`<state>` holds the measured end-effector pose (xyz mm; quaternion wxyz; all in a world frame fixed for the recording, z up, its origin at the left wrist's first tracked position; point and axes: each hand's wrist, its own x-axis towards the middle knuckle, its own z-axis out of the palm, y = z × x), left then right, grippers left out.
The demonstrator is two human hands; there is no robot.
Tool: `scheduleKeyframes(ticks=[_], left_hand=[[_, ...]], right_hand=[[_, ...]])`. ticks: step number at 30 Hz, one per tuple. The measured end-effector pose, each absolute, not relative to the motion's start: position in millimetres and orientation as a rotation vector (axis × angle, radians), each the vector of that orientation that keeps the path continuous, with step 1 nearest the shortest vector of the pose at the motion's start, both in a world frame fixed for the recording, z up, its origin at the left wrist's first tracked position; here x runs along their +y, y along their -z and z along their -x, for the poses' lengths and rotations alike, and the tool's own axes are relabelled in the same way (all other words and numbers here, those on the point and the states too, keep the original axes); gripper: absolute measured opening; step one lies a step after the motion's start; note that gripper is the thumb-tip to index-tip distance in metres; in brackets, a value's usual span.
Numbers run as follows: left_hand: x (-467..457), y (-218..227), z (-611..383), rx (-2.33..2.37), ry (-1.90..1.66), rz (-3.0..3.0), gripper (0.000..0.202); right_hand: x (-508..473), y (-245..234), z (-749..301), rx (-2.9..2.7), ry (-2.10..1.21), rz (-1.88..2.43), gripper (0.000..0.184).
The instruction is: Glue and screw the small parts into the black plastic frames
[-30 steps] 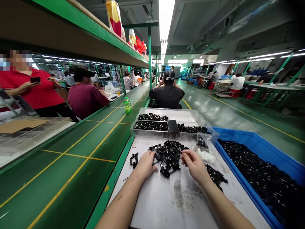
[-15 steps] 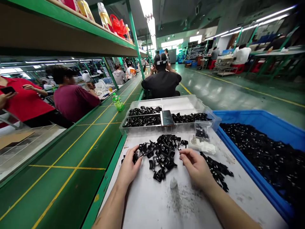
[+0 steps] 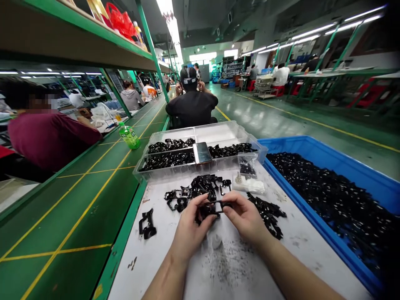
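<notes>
Two hands (image 3: pixel 193 227), one black plastic part (image 3: pixel 210 208)

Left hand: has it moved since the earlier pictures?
Yes, the left hand has shifted rightward: it now lies nearly below the phone, not left of it.

This is a factory floor, a big assembly hall. Long **green workbenches** (image 3: pixel 93 200) run down the room under **shelves** (image 3: pixel 78 41) and **strip lights** (image 3: pixel 167 21), with **workers** (image 3: pixel 191 106) seated in a row along them. More **benches** (image 3: pixel 315 75) line the right side, and **storage racks** (image 3: pixel 233 68) stand at the far end. The **green floor** (image 3: pixel 281 112) is marked with yellow lines. Close by, a **blue crate** (image 3: pixel 312 146) heaped with **small black parts** (image 3: pixel 331 204) shows work done in bulk.
</notes>
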<state>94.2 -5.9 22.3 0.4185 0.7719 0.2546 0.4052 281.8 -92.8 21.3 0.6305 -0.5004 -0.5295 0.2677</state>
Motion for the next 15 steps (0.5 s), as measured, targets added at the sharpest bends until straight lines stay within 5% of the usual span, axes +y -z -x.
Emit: scheduleKeyframes(ticks=[3,7,11,15], left_hand=[[-8.1,-16.8,-87.9,0.535,-1.081,-1.696,0.040],[-6.6,-25.5,-80.5,0.384,-1.197,-1.600,0.021],[-4.2,-33.2,-75.5,0.266,-1.252,-1.934,0.027],[-4.3,-34.6,-75.9,0.128,-1.270,-2.086,0.032]], right_hand=[[-96.7,-24.3,-282.9,-1.348,-0.524,1.083,0.010],[-106.1,-29.7,-282.3,-1.497,-0.538,1.039,0.027],[-113.6,-37.9,-282.1,-1.533,-0.661,1.008,0.032],[-111.6,-44.8,-281.4,-1.512,-0.652,1.024,0.018]])
